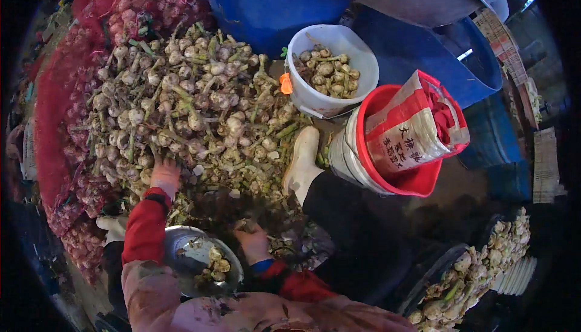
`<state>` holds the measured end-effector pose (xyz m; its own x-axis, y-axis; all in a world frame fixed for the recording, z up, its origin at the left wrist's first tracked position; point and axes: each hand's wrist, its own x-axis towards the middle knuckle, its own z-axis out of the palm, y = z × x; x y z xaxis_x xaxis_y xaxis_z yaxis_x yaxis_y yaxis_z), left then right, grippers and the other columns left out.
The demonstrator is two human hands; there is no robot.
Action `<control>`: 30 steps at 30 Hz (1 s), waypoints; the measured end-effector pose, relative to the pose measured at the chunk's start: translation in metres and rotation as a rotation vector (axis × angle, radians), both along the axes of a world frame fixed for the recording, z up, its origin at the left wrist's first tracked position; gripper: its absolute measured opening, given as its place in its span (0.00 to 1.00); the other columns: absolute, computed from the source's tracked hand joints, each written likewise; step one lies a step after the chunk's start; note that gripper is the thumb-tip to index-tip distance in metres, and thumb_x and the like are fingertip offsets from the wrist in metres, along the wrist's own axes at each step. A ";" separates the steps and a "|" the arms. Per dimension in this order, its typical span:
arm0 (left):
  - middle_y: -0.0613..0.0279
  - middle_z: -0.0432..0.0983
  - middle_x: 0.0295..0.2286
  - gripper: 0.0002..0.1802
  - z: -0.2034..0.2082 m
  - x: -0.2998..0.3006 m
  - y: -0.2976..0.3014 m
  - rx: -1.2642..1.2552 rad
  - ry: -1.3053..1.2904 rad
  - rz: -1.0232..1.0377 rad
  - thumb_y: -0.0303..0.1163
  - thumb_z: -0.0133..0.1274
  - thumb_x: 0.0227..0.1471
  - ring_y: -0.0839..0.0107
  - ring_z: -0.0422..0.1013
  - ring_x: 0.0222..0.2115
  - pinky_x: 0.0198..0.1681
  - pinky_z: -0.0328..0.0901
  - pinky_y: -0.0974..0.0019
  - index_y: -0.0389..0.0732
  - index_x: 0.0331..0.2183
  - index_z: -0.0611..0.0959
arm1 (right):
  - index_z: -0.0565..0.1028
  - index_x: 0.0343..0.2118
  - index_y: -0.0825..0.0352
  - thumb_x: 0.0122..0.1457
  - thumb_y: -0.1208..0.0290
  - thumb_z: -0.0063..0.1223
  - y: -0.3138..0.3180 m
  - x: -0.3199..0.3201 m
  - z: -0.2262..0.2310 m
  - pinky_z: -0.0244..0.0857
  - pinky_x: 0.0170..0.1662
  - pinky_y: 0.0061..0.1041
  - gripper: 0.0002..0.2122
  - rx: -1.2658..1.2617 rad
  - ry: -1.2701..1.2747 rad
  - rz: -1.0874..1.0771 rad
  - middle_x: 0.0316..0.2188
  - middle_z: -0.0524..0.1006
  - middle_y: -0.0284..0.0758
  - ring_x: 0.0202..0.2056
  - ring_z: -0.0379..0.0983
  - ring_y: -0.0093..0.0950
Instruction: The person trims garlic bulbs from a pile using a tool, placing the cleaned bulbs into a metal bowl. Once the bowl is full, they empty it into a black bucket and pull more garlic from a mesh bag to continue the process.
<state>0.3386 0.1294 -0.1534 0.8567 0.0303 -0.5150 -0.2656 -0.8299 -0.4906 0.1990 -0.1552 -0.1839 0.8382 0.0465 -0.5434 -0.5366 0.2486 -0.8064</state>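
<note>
A large heap of garlic bulbs (193, 102) with stalks lies in front of me. My left hand (165, 175), in a red sleeve, reaches into the heap's near edge, its fingers spread over the bulbs and the tips partly hidden among them. My right hand (253, 241) is closed beside the rim of a metal bowl (181, 242); whatever it holds is too dark to make out. Several trimmed garlic bulbs (216, 265) sit in the bowl, which rests between my forearms.
Red mesh sacks of garlic (57, 126) line the left. Beyond my boot (304, 159) stand a white bucket (296, 87) of bulbs and a red bucket (417, 185) holding a sack (402, 129). Blue tubs (272, 5) are behind; more garlic (466, 271) is piled at lower right.
</note>
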 end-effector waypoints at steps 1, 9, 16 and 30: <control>0.60 0.71 0.48 0.21 -0.002 0.005 -0.002 0.101 0.108 0.102 0.42 0.46 0.55 0.58 0.63 0.54 0.58 0.52 0.51 0.48 0.49 0.76 | 0.76 0.36 0.66 0.51 0.78 0.59 -0.002 0.003 0.008 0.65 0.39 0.23 0.09 0.011 0.149 0.062 0.29 0.76 0.27 0.32 0.71 0.19; 0.57 0.74 0.41 0.17 0.018 -0.002 0.015 -0.082 0.008 -0.014 0.38 0.42 0.58 0.58 0.68 0.48 0.52 0.58 0.53 0.47 0.46 0.77 | 0.75 0.34 0.67 0.50 0.81 0.58 -0.006 0.008 0.018 0.65 0.39 0.22 0.08 0.062 0.132 0.050 0.29 0.76 0.26 0.33 0.71 0.19; 0.53 0.76 0.40 0.34 0.098 -0.060 -0.035 -0.845 -0.412 0.707 0.40 0.65 0.34 0.58 0.72 0.42 0.48 0.66 0.59 0.42 0.47 0.76 | 0.76 0.34 0.67 0.49 0.80 0.57 0.001 0.003 0.032 0.66 0.39 0.22 0.08 0.057 0.042 0.131 0.30 0.77 0.27 0.33 0.71 0.20; 0.54 0.73 0.40 0.44 0.156 -0.247 -0.129 -1.618 -0.508 0.961 0.35 0.69 0.33 0.66 0.71 0.40 0.42 0.67 0.65 0.36 0.51 0.67 | 0.76 0.35 0.64 0.39 0.77 0.61 -0.010 -0.032 0.119 0.67 0.37 0.40 0.16 -0.537 -0.951 0.801 0.34 0.73 0.40 0.36 0.72 0.44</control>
